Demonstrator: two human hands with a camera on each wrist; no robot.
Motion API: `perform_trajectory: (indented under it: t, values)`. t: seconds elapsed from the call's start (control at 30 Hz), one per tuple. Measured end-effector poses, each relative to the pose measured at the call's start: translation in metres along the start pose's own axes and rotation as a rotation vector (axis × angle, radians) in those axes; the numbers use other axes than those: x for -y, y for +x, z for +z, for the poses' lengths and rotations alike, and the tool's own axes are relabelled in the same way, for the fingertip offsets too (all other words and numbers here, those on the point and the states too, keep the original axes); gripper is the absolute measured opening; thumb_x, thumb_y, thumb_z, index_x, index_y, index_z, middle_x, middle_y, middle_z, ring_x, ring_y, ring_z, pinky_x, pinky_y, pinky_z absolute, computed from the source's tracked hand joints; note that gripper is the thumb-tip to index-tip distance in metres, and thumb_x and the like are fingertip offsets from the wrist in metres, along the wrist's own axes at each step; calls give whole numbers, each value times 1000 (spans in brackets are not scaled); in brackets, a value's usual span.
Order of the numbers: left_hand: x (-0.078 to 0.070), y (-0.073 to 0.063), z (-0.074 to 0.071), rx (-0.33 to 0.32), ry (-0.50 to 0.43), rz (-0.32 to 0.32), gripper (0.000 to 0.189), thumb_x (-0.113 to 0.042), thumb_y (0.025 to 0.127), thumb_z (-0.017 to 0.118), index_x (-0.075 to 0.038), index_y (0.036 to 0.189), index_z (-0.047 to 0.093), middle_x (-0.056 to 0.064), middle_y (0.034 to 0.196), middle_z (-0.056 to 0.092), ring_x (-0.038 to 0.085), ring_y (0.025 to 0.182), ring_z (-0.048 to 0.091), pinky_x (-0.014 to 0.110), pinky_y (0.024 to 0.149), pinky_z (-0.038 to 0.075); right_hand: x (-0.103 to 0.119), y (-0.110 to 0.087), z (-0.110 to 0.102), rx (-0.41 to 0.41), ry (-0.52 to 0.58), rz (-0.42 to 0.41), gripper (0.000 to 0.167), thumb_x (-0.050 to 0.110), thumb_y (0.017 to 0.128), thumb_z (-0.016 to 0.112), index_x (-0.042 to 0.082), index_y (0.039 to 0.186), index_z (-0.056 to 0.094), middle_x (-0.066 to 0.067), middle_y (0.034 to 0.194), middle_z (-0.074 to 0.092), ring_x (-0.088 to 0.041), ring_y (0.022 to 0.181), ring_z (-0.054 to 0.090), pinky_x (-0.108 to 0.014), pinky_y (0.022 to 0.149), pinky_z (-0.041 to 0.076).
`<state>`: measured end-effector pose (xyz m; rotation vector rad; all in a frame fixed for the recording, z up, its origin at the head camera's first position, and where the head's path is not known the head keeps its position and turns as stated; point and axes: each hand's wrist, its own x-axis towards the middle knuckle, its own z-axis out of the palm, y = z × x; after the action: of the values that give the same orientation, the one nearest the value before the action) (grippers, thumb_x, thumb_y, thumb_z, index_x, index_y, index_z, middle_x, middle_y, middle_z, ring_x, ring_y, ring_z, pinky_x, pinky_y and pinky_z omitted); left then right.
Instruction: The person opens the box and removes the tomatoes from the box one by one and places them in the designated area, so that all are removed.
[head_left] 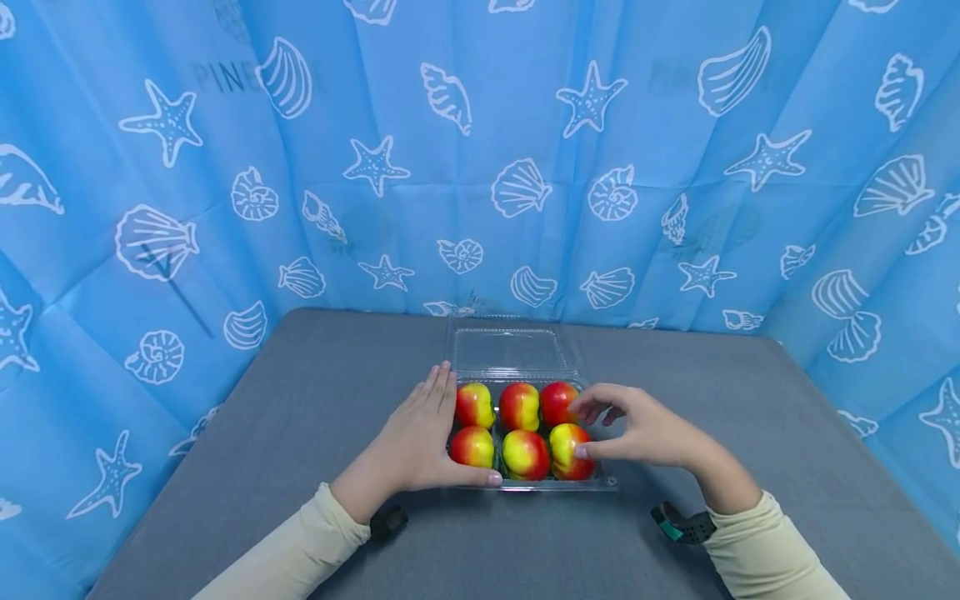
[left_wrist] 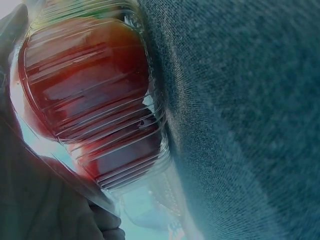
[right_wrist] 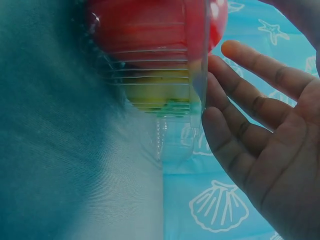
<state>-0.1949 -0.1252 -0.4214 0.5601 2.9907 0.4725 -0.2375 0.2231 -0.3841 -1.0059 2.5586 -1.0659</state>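
A clear plastic container holds several red-and-yellow apples in two rows. Its transparent lid is folded back behind it, lying away from the fruit. Along the left wall lies my left hand, fingers straight and thumb stretched across the front rim. At the right side, my right hand is loosely curved, thumb tip at the front right apple and fingers by the rear right apple. In the right wrist view its fingertips are at the container's rim, not wrapped around anything.
The container stands on a table covered with grey cloth. Behind and beside it hangs a blue curtain with white shells and starfish. A dark strap with a green patch is at the right wrist.
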Motion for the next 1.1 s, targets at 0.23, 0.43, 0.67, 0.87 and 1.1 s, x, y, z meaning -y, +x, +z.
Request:
perform_trajectory:
  t: [0.23, 0.43, 0.67, 0.87, 1.1]
  values:
    - [0, 1, 0, 12, 8, -5, 143, -102, 71, 51, -8, 171, 11, 12, 181, 1, 32, 168, 7, 52, 134, 21, -1, 2, 4, 31, -10, -22, 40, 32, 87, 88, 19, 120, 71, 8, 114, 72, -16, 103, 64, -38, 89, 55]
    - [-1, 0, -1, 4, -2, 3, 142, -101, 72, 53, -8, 171, 13, 11, 181, 1, 34, 168, 8, 54, 133, 21, 0, 2, 6, 48, -24, -37, 43, 33, 85, 90, 20, 121, 71, 7, 117, 71, -13, 103, 62, -39, 90, 54]
    - [-1, -1, -2, 8, -2, -1, 141, -100, 72, 54, -8, 171, 14, 10, 180, -1, 33, 168, 8, 53, 134, 21, 3, 1, 7, 60, -49, -34, 46, 32, 83, 91, 20, 122, 70, 6, 117, 69, -11, 104, 61, -39, 92, 55]
    - [-1, -2, -1, -1, -9, 0, 140, -99, 72, 55, -8, 171, 16, 13, 180, 4, 34, 168, 9, 54, 133, 23, 5, 1, 6, 69, -33, -44, 42, 30, 85, 90, 20, 121, 72, 4, 116, 68, -13, 102, 61, -35, 85, 58]
    - [-2, -2, -1, -3, 1, -2, 142, -100, 71, 54, -7, 171, 15, 13, 180, 5, 34, 168, 9, 53, 133, 22, 5, 0, 5, 66, -30, -46, 40, 32, 87, 89, 21, 121, 72, 3, 118, 69, -14, 102, 61, -34, 84, 58]
